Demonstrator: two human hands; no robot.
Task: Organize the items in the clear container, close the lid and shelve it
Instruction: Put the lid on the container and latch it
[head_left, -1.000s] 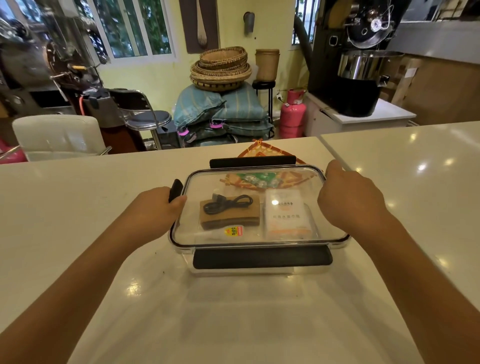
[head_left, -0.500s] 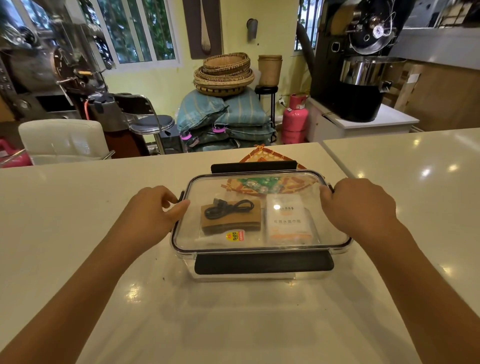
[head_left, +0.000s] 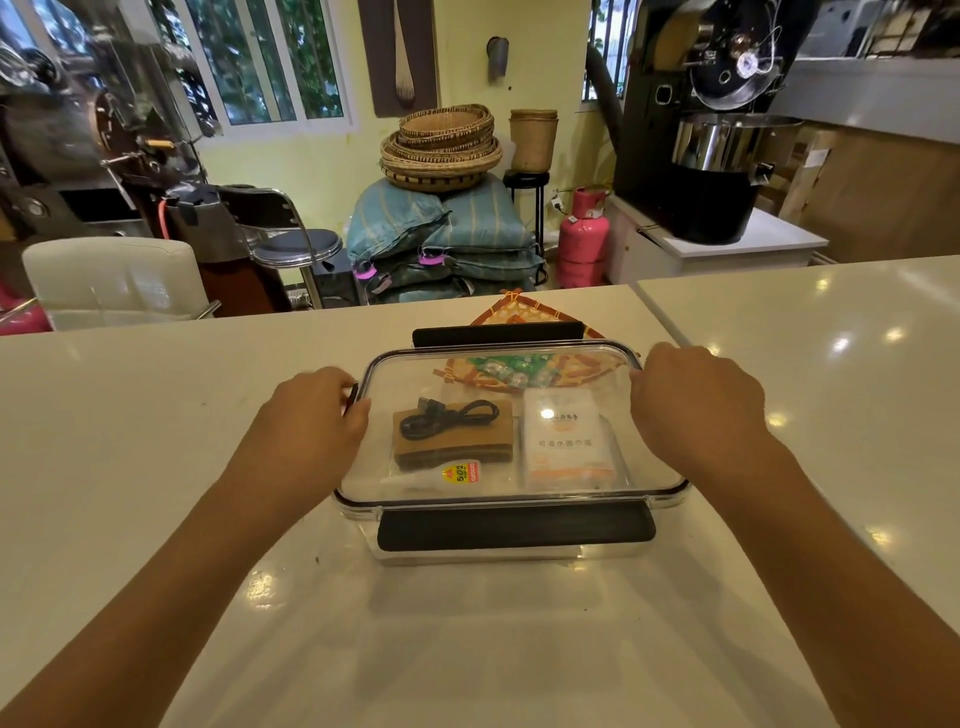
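both hands (head_left: 311, 415) now press the side latches (head_left: 353, 397) down.

Glossy pale counter (head_left: 519, 649), clear smooth plastic container (head_left: 670, 491) with matt black clips (head_left: 514, 526), woven straw baskets (head_left: 441, 148).

Room and background: what you see past the counter.

You face a glossy cream counter (head_left: 130, 415) with ceiling lights reflected on its right section. Behind it, the wall (head_left: 467, 73) is pale yellow, with white-framed windows (head_left: 260, 62) at upper left showing green foliage. Against the wall, woven baskets (head_left: 441, 148) sit stacked on teal sacks (head_left: 441, 223). Just right of them, a tall basket (head_left: 534, 139) stands on a black stool (head_left: 525, 182), with a pink gas cylinder (head_left: 583, 239) beside it. At right, a black roasting machine (head_left: 711, 130) rests on a white cabinet (head_left: 727, 254). At left, note a white chair (head_left: 109, 278) and a chrome-framed folding chair (head_left: 291, 239).
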